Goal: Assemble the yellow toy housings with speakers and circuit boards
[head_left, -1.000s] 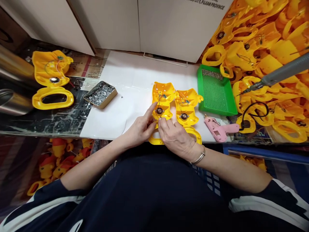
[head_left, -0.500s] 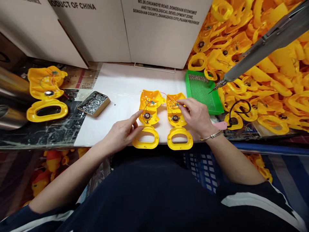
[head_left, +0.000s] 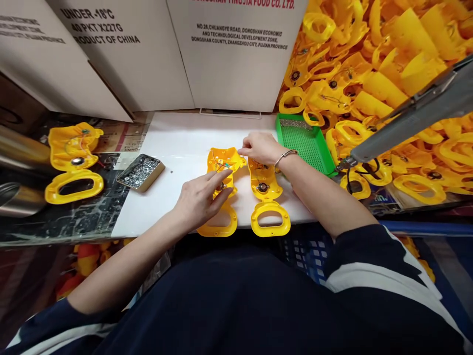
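Two yellow plastic toy shells lie side by side on a white board (head_left: 177, 133), each with an oval ring handle at the near end. My left hand (head_left: 199, 197) rests over the left shell (head_left: 218, 157), its fingers stretched out and apart, partly hiding the round speaker inside. Thin wires and a small circuit board show in that shell. My right hand (head_left: 260, 147) is at the far end of the right shell (head_left: 272, 190), close to the left shell's corner. Its fingers are pinched together; what they hold, if anything, is hidden. A speaker shows in the right shell.
A tin of small screws (head_left: 141, 172) stands at left, near another wired yellow shell (head_left: 74, 143). At right are a green basket (head_left: 305, 143), an electric screwdriver (head_left: 399, 116) and a heap of yellow shells (head_left: 399, 39). White cartons (head_left: 229, 74) stand behind.
My right hand has moved left and away from me, from the right shell's wires to its far end. My left hand has come further over the left shell. The camera view has shifted.
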`<state>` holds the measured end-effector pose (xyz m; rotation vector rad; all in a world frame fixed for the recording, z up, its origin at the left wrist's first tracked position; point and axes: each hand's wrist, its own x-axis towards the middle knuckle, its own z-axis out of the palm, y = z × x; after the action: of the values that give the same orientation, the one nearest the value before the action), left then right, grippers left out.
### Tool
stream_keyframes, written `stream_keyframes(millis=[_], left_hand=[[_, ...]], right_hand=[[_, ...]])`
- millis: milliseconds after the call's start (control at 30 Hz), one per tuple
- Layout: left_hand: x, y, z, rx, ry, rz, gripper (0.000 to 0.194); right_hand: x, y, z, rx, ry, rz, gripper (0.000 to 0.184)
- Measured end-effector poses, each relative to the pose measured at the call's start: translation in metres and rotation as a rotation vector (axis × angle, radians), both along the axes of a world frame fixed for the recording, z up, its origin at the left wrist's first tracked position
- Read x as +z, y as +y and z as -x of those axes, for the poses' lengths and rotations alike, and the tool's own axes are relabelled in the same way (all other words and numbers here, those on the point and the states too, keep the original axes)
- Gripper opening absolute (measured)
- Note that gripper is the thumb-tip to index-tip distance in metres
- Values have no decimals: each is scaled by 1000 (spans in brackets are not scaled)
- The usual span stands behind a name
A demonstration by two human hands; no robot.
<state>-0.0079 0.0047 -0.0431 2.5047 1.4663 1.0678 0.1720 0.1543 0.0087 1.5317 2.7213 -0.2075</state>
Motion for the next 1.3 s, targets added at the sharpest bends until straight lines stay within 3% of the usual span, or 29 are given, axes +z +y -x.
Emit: stream_keyframes(millis=[100,267,333,433,533,667,1067,1200,1300], left_hand=[[1,5,-1,-29,-132,87,33],[7,15,-10,-8,-400,253,60],[9,19,-17,-32,-407,244,49],[9,23,-27,-90,-314,170,17],[7,22,-36,-145,-296,169,21],[6,19,-41,-221,-346,315,19],[3,15,-49,-212,-418,363,16],[9,13,-52,-171,-598,604,26],[11,13,-53,-163,-695,720,32]], right_hand=[[-1,-3,-12,23,273,-11,18],[-7,-32,-46,286,557,-76,13],[-11,-45,-57,358,537,-127,15],[-16,-61,-67,398,452,-191,17],[-18,-72,-73,390,419,-239,19],[-19,-79,-79,354,453,-257,20],[-29,-94,-93,294,431,-336,23],[-25,-107,-91,175,603,-476,20],[-25,-119,-86,85,700,-303,23]])
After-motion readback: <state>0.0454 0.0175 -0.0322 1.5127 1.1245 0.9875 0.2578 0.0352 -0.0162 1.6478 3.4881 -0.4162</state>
